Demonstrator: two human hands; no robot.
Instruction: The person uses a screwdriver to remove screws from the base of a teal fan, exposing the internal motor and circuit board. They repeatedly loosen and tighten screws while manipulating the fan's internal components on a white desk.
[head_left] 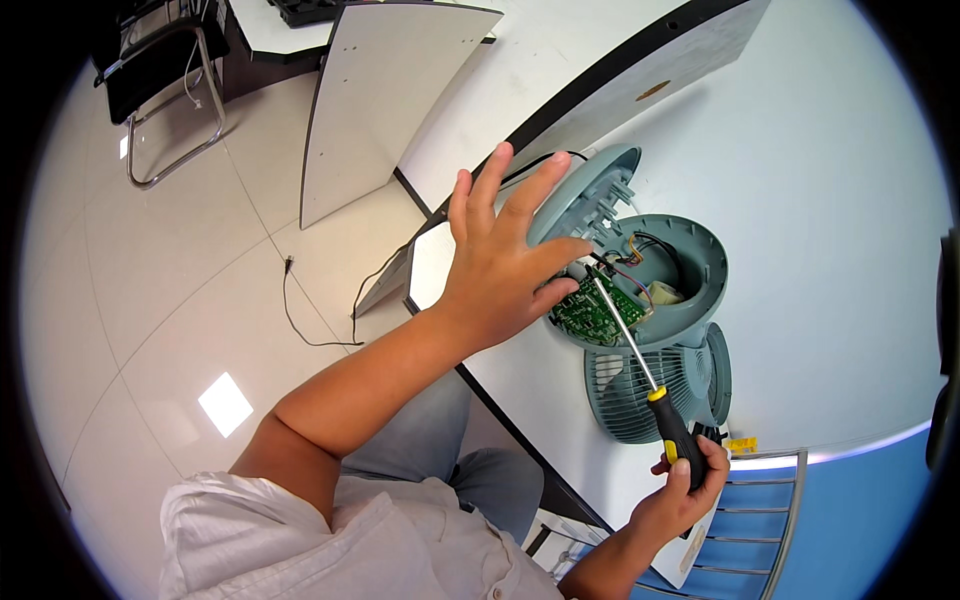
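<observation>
My right hand [687, 490] is wrapped round the black and yellow handle of a screwdriver [629, 335]. Its metal shaft slants up and left, and the tip ends by the upper edge of a green circuit board [598, 315]. The board sits in the opened round grey-green base [712, 280] of a fan, among several coloured wires. My left hand [505, 245] has its fingers spread beside the tilted base cover [612, 170], its thumb close to the screwdriver tip. Whether the palm touches the cover is hidden. Below the base lies the fan's grille [632, 395].
The fan rests on a white table [530, 400] with a dark edge. A partition panel [620, 105] rises behind it. A black cable [290, 300] trails over the tiled floor at left, where a black chair [165, 75] stands. A metal rack [790, 510] is at lower right.
</observation>
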